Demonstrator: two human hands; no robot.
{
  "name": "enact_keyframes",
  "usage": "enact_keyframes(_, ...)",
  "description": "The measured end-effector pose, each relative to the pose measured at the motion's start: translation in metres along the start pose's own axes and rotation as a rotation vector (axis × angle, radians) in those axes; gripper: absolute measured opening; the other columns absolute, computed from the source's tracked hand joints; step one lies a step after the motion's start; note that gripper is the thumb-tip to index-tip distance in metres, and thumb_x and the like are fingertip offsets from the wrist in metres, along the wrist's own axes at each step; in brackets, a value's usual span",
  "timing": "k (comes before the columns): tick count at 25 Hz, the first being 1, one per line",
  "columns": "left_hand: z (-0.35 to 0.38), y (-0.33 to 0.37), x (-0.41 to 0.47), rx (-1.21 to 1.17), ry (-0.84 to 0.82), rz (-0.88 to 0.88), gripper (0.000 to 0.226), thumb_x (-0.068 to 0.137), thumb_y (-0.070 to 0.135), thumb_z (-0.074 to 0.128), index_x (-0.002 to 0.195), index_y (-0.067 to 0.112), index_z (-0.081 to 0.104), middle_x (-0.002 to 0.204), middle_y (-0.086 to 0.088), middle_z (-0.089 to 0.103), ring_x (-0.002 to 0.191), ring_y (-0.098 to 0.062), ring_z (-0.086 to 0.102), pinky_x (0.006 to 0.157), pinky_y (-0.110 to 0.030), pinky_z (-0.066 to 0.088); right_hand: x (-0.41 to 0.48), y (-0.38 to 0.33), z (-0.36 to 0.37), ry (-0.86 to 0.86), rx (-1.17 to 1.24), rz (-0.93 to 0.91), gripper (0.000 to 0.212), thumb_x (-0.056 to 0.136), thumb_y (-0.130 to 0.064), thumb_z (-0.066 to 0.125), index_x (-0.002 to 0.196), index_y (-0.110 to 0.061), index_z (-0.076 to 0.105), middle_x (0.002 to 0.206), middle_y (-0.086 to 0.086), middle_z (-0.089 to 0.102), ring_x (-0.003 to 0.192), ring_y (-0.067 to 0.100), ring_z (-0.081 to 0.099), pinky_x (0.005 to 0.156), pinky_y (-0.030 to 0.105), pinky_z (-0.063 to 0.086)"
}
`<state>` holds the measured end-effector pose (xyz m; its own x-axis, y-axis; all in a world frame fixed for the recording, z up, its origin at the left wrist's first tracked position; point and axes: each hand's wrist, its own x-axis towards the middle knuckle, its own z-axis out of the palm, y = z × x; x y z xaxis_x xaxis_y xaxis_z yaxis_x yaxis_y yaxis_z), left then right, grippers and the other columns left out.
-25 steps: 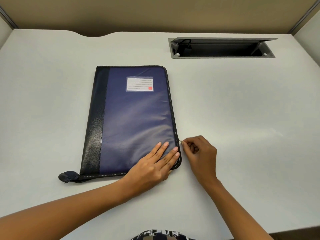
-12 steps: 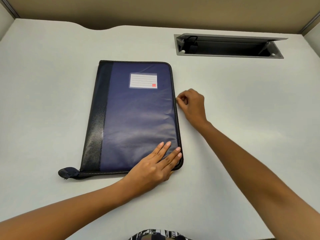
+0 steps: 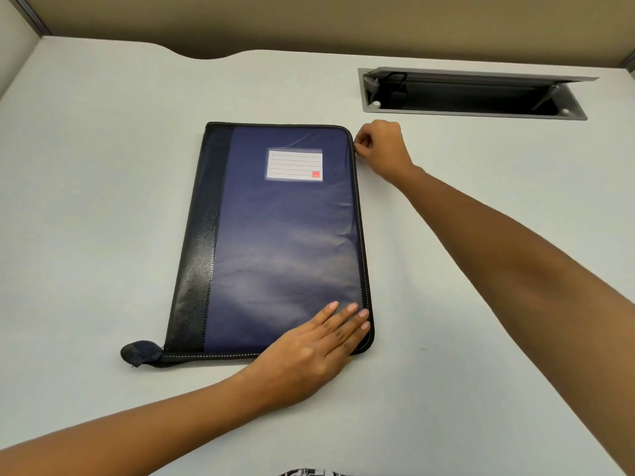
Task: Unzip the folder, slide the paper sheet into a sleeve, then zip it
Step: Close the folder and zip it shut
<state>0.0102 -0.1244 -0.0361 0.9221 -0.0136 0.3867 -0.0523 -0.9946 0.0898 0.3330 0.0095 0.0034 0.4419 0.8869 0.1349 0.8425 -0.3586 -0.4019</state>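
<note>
Navy leatherette zip folder point(image 3: 281, 242) lies flat on the pale grey bench point(image 3: 103, 201). Left hand point(image 3: 309, 355) presses flat on its near-right corner; right hand point(image 3: 381, 149) pinches the zip point(image 3: 360, 235) at the far-right corner. No sheet visible, so probably zipping shut. Next up, steering round that bend.

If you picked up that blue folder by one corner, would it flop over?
Probably slightly bendy, not floppy: the folder lies flat with straight edges, though its cover shows soft wrinkles. It may slide on the smooth table; the left hand presses it down flat while the right hand pinches at its far corner. Being flat, it shouldn't roll.
</note>
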Motion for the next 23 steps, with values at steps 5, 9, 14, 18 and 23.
enact_keyframes(5, -0.02, -0.054, 0.037, -0.257, 0.194, -0.387, 0.035, 0.098, 0.02, 0.04, 0.108, 0.002, 0.068, 0.109, -0.008, 0.071, 0.106, -0.02, 0.063, 0.112, -0.04, 0.032, 0.0, 0.011, 0.001, -0.029, 0.096, 0.022, 0.011, 0.086, -0.012, 0.065, 0.091, -0.003, 0.07, 0.091, 0.012, 0.068, 0.075, 0.014, 0.049, 0.067, 0.018, 0.032)
enact_keyframes(9, -0.021, -0.15, 0.074, -0.267, 0.176, -0.683, 0.03, 0.094, 0.016, 0.048, 0.121, 0.008, 0.059, 0.124, -0.008, 0.062, 0.119, -0.021, 0.051, 0.113, -0.035, 0.027, -0.003, 0.017, 0.005, 0.012, 0.15, -0.035, 0.01, 0.084, -0.012, 0.068, 0.088, -0.004, 0.07, 0.087, 0.013, 0.068, 0.072, 0.014, 0.05, 0.067, 0.021, 0.035)
enact_keyframes(14, -0.011, -0.235, 0.101, -0.195, 0.015, -0.852, 0.053, 0.097, 0.03, 0.046, 0.146, 0.013, 0.032, 0.155, -0.005, 0.029, 0.145, -0.024, 0.017, 0.118, -0.046, 0.005, 0.0, 0.022, 0.012, 0.074, 0.142, -0.099, 0.008, 0.082, -0.011, 0.067, 0.085, -0.006, 0.072, 0.081, 0.012, 0.067, 0.067, 0.013, 0.05, 0.066, 0.021, 0.037)
enact_keyframes(18, -0.007, -0.259, 0.114, -0.076, -0.05, -0.825, 0.054, 0.099, 0.037, 0.039, 0.146, 0.014, 0.029, 0.155, -0.004, 0.028, 0.146, -0.021, 0.014, 0.118, -0.049, 0.001, -0.002, 0.028, 0.019, 0.159, 0.203, -0.126, 0.008, 0.08, -0.009, 0.069, 0.082, -0.005, 0.075, 0.075, 0.009, 0.066, 0.061, 0.009, 0.049, 0.061, 0.011, 0.035)
enact_keyframes(23, 0.003, -0.261, 0.11, -0.057, -0.012, -0.777, 0.048, 0.096, 0.04, 0.042, 0.138, 0.017, 0.042, 0.144, -0.004, 0.043, 0.141, -0.019, 0.028, 0.118, -0.05, 0.004, 0.012, 0.028, 0.021, 0.152, 0.25, -0.116, 0.008, 0.08, -0.011, 0.069, 0.082, -0.007, 0.076, 0.074, 0.006, 0.066, 0.057, -0.001, 0.046, 0.058, 0.006, 0.034)
